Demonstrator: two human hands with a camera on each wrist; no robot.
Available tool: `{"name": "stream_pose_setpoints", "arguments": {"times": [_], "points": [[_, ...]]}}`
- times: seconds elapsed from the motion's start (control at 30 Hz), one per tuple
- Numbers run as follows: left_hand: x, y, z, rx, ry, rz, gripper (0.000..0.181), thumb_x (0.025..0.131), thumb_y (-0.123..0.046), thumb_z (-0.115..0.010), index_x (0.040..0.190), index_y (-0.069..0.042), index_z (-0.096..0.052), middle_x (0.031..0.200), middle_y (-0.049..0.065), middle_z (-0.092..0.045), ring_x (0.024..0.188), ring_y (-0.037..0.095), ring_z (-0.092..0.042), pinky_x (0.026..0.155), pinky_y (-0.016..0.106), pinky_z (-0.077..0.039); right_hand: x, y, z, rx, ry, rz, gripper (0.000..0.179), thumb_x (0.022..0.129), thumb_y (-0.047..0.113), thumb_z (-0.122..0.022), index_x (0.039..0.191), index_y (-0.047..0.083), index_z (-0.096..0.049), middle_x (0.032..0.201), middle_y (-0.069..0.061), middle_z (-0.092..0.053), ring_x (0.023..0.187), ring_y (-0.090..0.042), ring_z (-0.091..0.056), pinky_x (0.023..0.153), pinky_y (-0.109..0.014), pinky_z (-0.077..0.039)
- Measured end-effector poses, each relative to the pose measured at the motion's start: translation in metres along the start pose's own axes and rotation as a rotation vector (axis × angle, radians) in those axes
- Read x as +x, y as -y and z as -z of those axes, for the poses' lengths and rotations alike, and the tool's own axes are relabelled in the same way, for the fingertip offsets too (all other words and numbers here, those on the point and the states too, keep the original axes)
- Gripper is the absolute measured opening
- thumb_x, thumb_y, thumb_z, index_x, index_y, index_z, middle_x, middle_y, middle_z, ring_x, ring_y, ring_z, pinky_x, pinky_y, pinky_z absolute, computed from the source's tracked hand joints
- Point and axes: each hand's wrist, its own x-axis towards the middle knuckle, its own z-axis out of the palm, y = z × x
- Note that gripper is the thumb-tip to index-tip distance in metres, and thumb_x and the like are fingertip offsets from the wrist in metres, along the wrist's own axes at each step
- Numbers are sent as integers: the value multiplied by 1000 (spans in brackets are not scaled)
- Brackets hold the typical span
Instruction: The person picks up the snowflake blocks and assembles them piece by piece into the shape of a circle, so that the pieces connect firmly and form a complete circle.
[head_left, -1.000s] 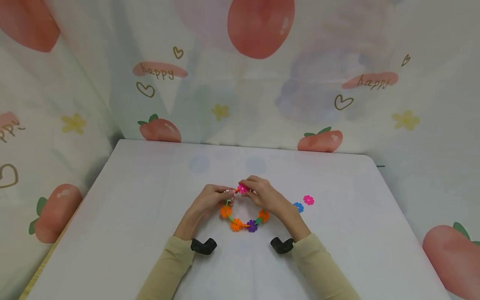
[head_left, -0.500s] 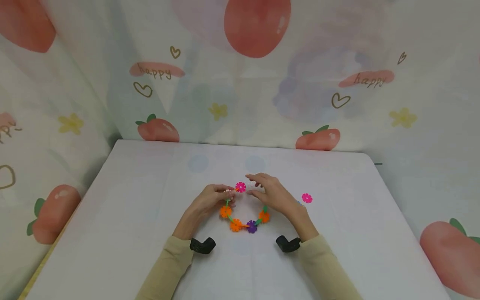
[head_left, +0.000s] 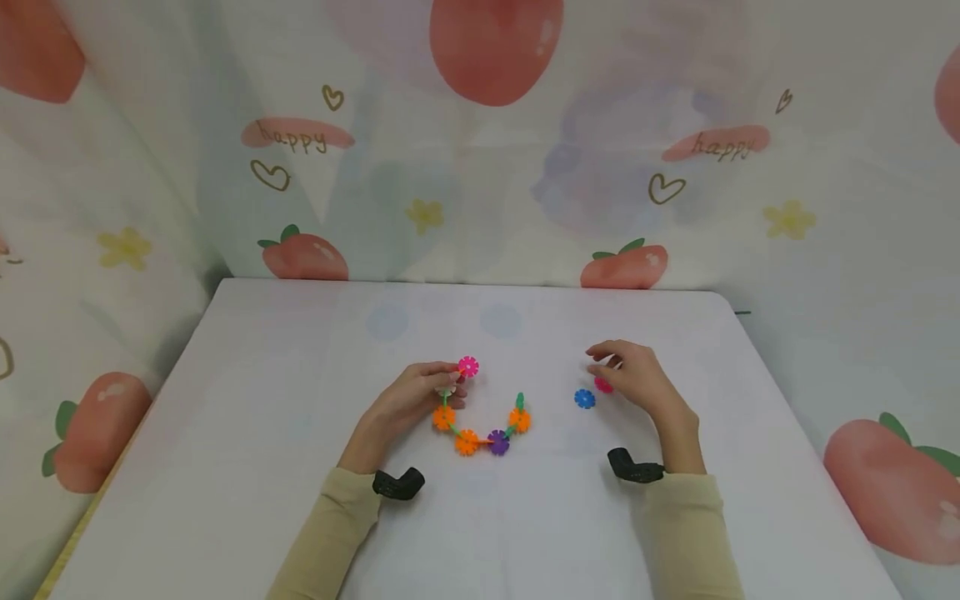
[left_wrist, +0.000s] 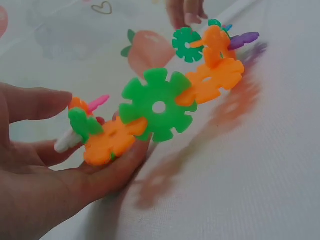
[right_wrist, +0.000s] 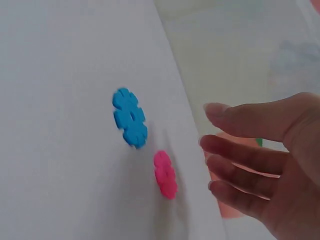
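My left hand (head_left: 408,393) pinches one end of a curved chain of interlocking plastic snowflake discs (head_left: 467,442), its pink end disc (head_left: 468,367) standing just past the fingertips. In the left wrist view a green disc (left_wrist: 172,117) links two orange ones, and a white disc (left_wrist: 67,141) sits by the fingers. The chain's other end, a green disc (head_left: 521,402), points away from me, so the loop has a gap. My right hand (head_left: 637,375) hovers with loosely bent fingers over a loose pink disc (head_left: 603,385). A loose blue disc (head_left: 585,399) lies just left of that.
A white cloth covers the table (head_left: 300,517), whose far edge meets a printed backdrop (head_left: 487,192). Black wrist mounts (head_left: 399,483) stick out from both cuffs.
My right hand has let go of the pink disc at the chain's end and moved right, to the loose discs. The left hand keeps its hold on the chain.
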Motion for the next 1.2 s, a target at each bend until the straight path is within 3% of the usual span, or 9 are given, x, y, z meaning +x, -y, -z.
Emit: {"name": "stream_pose_setpoints", "arguments": {"times": [0.1, 0.23, 0.33, 0.5, 0.63, 0.8, 0.93, 1.2], "points": [[0, 0, -1, 46, -6, -18, 41, 108, -14, -52, 139, 13, -51, 118, 21, -62, 95, 22, -67, 94, 38, -60, -4, -12, 9, -1, 36, -61, 31, 96, 13, -68, 124, 0, -70, 117, -20, -71, 101, -34, -65, 85, -44, -57], [-1, 1, 0, 102, -20, -29, 43, 108, -20, -52, 136, 12, -55, 117, 20, -64, 91, 21, -69, 90, 35, -61, -9, -19, 11, 7, 145, -163, 33, 94, 16, -70, 124, 1, -67, 115, -19, -66, 107, -36, -61, 90, -50, -55], [-2, 3, 2, 124, -32, -38, 41, 109, -21, -52, 134, 11, -56, 122, 21, -63, 91, 21, -69, 89, 34, -61, -8, -22, 7, 0, 201, -202, 31, 92, 20, -72, 117, 3, -66, 109, -15, -63, 105, -33, -56, 85, -45, -53], [0, 5, 2, 129, -41, -38, 40, 108, -20, -53, 133, 11, -57, 121, 21, -65, 90, 20, -70, 91, 35, -61, -5, -25, 3, 4, 206, -208, 28, 90, 22, -76, 106, 4, -62, 101, -12, -63, 98, -29, -57, 81, -40, -51], [-1, 4, 1, 130, -47, -56, 38, 108, -18, -53, 132, 11, -58, 113, 20, -67, 88, 20, -70, 91, 37, -61, 2, -22, 1, 20, 178, -165, 27, 90, 17, -77, 104, 2, -59, 97, -13, -64, 94, -29, -58, 81, -39, -52], [-2, 2, 0, 131, -60, -59, 37, 108, -19, -53, 130, 11, -59, 109, 19, -67, 90, 21, -71, 95, 39, -60, 9, -12, -3, 38, 86, -82, 22, 93, 12, -74, 107, 0, -62, 93, -12, -66, 89, -27, -60, 78, -36, -53], [-1, 4, 0, 117, -74, -57, 36, 108, -19, -52, 125, 11, -61, 104, 17, -69, 87, 20, -73, 92, 38, -61, 10, 4, -12, 89, 13, -24, 18, 95, 9, -72, 112, 4, -68, 93, -10, -71, 86, -24, -65, 79, -35, -56], [-2, 5, 1, 100, -107, -56, 31, 107, -16, -55, 120, 9, -65, 100, 13, -76, 75, 18, -73, 81, 32, -63, 15, 44, -41, 179, -64, 185, 19, 93, 5, -74, 112, 8, -74, 96, -6, -77, 85, -21, -72, 78, -31, -60]]}}
